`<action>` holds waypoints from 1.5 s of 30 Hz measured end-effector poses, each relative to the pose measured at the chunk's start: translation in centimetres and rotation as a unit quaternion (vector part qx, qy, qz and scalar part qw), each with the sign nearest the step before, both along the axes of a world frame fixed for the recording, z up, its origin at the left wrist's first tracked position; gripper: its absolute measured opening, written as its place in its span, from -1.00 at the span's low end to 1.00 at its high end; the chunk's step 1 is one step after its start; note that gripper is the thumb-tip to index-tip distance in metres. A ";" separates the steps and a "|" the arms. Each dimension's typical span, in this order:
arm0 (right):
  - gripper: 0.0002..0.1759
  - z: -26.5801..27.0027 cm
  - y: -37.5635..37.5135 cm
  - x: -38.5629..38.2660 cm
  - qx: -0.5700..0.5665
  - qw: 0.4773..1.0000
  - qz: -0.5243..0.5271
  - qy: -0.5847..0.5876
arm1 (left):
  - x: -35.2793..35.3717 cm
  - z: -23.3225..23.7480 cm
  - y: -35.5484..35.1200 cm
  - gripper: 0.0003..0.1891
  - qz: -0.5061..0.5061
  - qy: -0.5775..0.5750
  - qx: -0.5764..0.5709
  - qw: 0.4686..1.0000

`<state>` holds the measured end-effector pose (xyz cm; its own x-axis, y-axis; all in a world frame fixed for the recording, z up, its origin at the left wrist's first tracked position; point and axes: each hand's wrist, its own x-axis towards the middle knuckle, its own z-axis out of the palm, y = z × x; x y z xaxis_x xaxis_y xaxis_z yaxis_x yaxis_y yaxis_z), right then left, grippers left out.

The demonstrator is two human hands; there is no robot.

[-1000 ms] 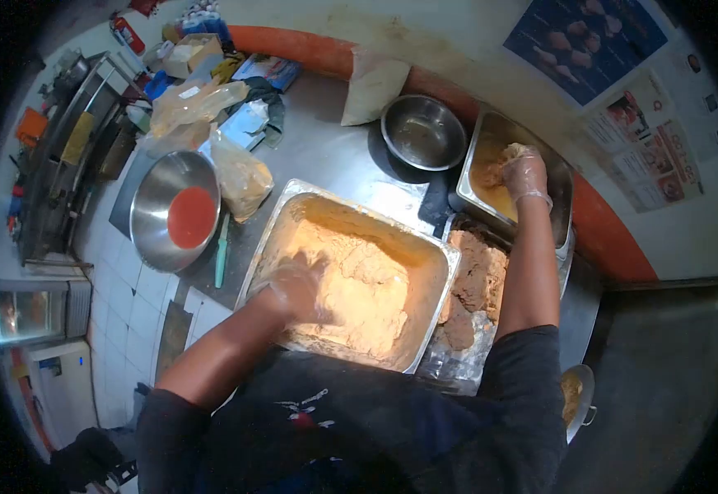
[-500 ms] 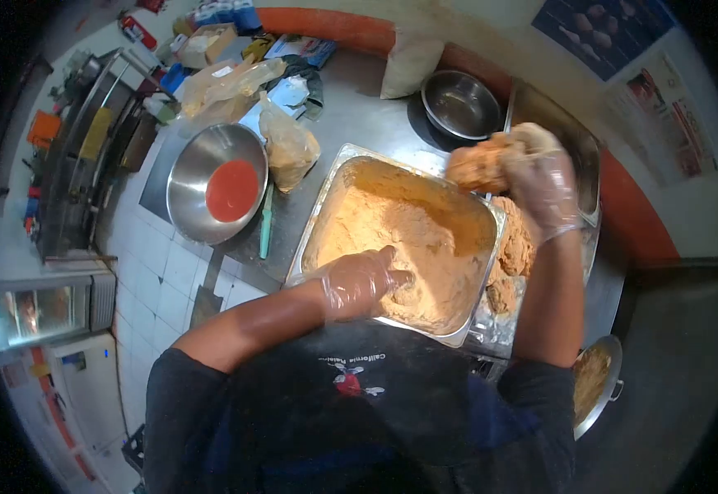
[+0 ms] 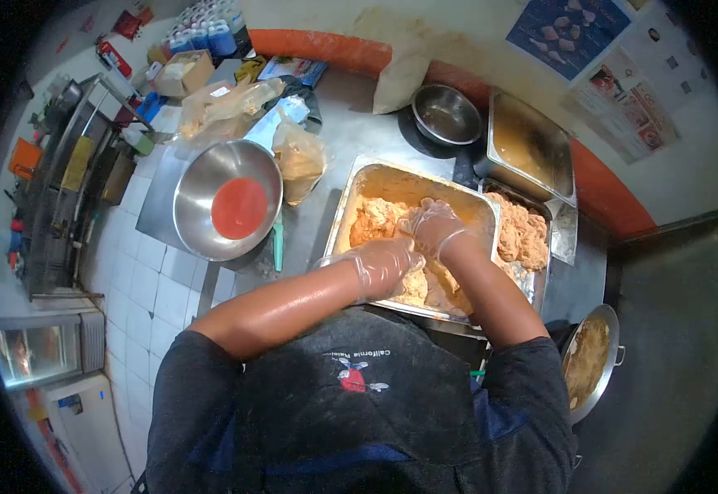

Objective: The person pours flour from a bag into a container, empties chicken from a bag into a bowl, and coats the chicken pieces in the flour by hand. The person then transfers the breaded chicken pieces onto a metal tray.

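A deep metal pan (image 3: 345,198) holds pale, floury breading and lumpy coated pieces, which look like chicken. One orange-coated piece (image 3: 375,221) lies at its left side, and a paler floury piece (image 3: 413,286) is near the front edge. My left hand (image 3: 385,265), in a clear plastic glove, is low in the pan with its fingers curled; what they hold is hidden. Beside it my right hand (image 3: 435,226), gloved too, reaches down into the pan with fingers apart, its fingertips near the orange-coated piece.
To the right is a tray of coated pieces (image 3: 520,230), with a pan of yellowish liquid (image 3: 532,148) behind it. A steel bowl of red liquid (image 3: 240,208), a green-handled utensil (image 3: 278,245) and a plastic bag (image 3: 300,160) stand left. A dark bowl (image 3: 447,115) sits behind.
My right hand has come down from above the right tray, where it held a coated clump, into the pan. Coated pieces now lie on the breading. The view has shifted slightly.
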<state>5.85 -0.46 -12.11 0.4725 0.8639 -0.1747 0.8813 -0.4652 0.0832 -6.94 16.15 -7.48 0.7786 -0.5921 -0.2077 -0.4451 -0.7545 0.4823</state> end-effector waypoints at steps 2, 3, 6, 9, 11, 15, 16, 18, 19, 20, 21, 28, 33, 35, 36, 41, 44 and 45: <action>-0.68 1.4 0.9 -0.1 -0.174 0.970 -0.131 0.110 | 0.1 0.3 0.0 -0.36 0.006 0.030 0.028 0.999; -0.68 1.7 0.2 -0.1 -0.173 0.969 -0.139 0.107 | 0.2 1.0 0.1 -0.39 0.016 0.064 0.059 0.996; -0.72 3.0 -2.5 -0.6 -0.114 0.969 -0.143 0.166 | 0.6 1.9 1.8 -0.46 0.062 0.077 0.016 0.995; -0.77 5.9 -3.8 -2.8 0.047 0.956 -0.256 0.135 | 0.0 -1.5 4.1 -0.50 0.146 -0.162 -0.208 0.954; -0.76 6.1 -4.8 -4.4 0.175 0.869 -0.335 0.319 | -0.3 1.2 5.1 -0.49 0.169 -0.152 -0.164 0.960; -0.73 -4.6 -9.8 -3.9 0.321 0.773 -0.369 0.404 | 0.6 2.0 6.2 -0.49 0.193 -0.084 -0.175 0.962; -0.70 0.5 -8.2 -6.3 0.321 0.761 -0.411 0.386 | 0.5 2.4 6.2 -0.50 0.189 -0.045 -0.217 0.957; -0.61 3.7 -7.4 -8.7 0.284 0.845 -0.399 0.216 | 0.4 2.3 5.9 -0.52 0.178 -0.003 -0.258 0.950; -0.61 4.1 -7.5 -9.0 0.285 0.843 -0.403 0.214 | 0.3 1.8 5.7 -0.53 0.191 0.009 -0.294 0.936; -0.59 4.7 -7.6 -9.1 0.175 0.872 -0.414 0.192 | 0.2 1.4 5.4 -0.55 0.204 0.021 -0.328 0.922; -0.57 5.5 -7.4 -9.4 0.065 0.889 -0.421 0.168 | 0.2 1.2 5.1 -0.55 0.197 0.024 -0.327 0.924; -0.60 8.8 -4.5 -12.2 0.410 0.757 -0.411 0.301 | 1.6 -0.2 0.7 -0.64 0.165 0.056 -0.259 0.950; -0.54 0.2 -5.1 -9.3 0.321 0.839 -0.368 0.239 | 2.7 -4.2 0.0 -0.62 0.045 0.017 -0.234 0.971; -0.56 1.2 -4.3 -7.7 0.230 0.865 -0.379 0.233 | 2.2 0.3 1.2 -0.64 0.029 0.002 -0.141 0.990; -0.60 4.2 -3.4 -7.6 0.186 0.855 -0.409 0.259 | 2.1 1.0 2.7 -0.64 0.050 -0.018 -0.077 0.996; -0.62 5.4 -4.6 -7.1 0.383 0.732 -0.474 0.306 | 1.0 -1.1 6.6 -0.52 0.151 -0.175 -0.094 0.968; -0.63 3.8 -8.9 -4.1 0.039 0.954 -0.288 0.079 | 0.0 -0.8 6.6 -0.44 0.145 -0.170 -0.101 0.969; -0.63 2.9 -10.4 -3.0 0.002 0.945 -0.323 0.059 | 0.1 -1.0 6.4 -0.47 0.129 -0.177 -0.082 0.972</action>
<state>2.84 -10.83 -9.24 0.8781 0.4035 -0.2572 0.4173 -0.9087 -0.0010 -6.82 22.56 -8.49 0.9111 -0.3706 0.1804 -0.4113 -0.7889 0.4566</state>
